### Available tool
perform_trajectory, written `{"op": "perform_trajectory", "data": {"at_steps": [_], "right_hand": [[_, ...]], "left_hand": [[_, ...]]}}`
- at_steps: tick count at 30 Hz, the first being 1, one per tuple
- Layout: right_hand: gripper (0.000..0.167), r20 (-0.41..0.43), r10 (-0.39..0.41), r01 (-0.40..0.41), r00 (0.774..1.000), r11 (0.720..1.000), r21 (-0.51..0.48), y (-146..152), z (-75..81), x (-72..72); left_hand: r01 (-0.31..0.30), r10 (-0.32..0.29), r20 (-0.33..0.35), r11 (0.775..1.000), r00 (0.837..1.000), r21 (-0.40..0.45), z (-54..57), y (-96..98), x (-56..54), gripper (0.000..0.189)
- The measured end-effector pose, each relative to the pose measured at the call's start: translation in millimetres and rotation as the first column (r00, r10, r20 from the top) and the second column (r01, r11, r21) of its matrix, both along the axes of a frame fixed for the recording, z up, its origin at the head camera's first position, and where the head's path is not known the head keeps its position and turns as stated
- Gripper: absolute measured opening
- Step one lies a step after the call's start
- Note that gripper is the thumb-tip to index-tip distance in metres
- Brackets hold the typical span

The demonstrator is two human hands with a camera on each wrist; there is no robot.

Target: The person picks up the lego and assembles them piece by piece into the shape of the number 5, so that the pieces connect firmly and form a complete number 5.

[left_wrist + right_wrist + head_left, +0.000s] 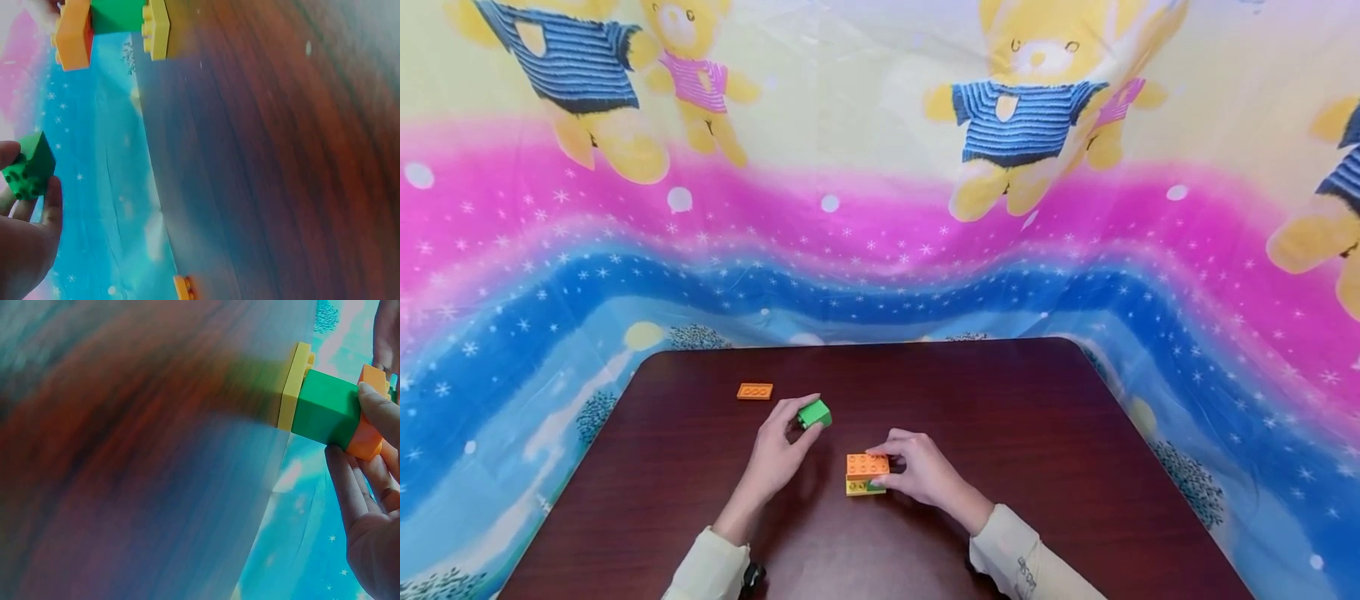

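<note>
My left hand [775,450] pinches a small green toy brick [815,412] between thumb and fingers, held above the table. In the left wrist view its studs show and one side looks slanted. To the right and nearer me, my right hand [928,473] grips an orange studded brick [867,464] from its right side. That brick tops a stack: under it is a green brick [328,407], and at the bottom a yellow studded plate [292,390] close to the table. The green middle brick covers only part of the plate, whose studs show at the left.
A flat orange studded piece [755,391] lies on the dark brown table [1000,400], beyond my left hand. A printed cloth [880,208] with bears and snowflakes hangs behind the table's far edge and along its sides.
</note>
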State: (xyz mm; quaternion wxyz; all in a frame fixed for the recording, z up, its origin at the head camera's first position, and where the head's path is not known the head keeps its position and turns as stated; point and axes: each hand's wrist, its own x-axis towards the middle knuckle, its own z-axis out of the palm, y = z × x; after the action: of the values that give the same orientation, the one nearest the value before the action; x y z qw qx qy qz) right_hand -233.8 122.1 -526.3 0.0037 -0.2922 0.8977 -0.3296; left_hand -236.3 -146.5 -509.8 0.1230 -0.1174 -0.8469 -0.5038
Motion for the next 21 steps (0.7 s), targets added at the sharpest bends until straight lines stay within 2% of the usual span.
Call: {"op": "perform_trajectory", "data": {"at_steps": [5, 9, 12, 21], "right_hand": [[0.048, 0.007, 0.000, 0.000, 1.000, 1.000, -0.006, 0.1, 0.7, -0.9], [0.048, 0.005, 0.008, -0.008, 1.000, 1.000, -0.017, 0.6, 0.1, -1.3], [0.048, 0.000, 0.013, -0.013, 1.000, 1.000, -0.018, 0.9, -0.1, -1.2], [0.046, 0.003, 0.006, -0.006, 1.000, 1.000, -0.012, 1.3, -1.0, 0.1]], "left_hand": [[0.010, -0.011, 0.020, 0.999, 1.000, 0.031, 3.3, 6.2, 4.0, 0.044], [0.024, -0.025, 0.009, 0.998, 1.000, 0.056, 3.5, 7.9, 6.0, 0.042], [0.061, -0.060, -0.004, 0.995, 0.998, 0.080, 3.2, 8.6, 7.7, 0.043], [0.162, -0.166, 0.023, 0.980, 0.986, 0.115, 3.1, 11.3, 14.0, 0.041]]}}
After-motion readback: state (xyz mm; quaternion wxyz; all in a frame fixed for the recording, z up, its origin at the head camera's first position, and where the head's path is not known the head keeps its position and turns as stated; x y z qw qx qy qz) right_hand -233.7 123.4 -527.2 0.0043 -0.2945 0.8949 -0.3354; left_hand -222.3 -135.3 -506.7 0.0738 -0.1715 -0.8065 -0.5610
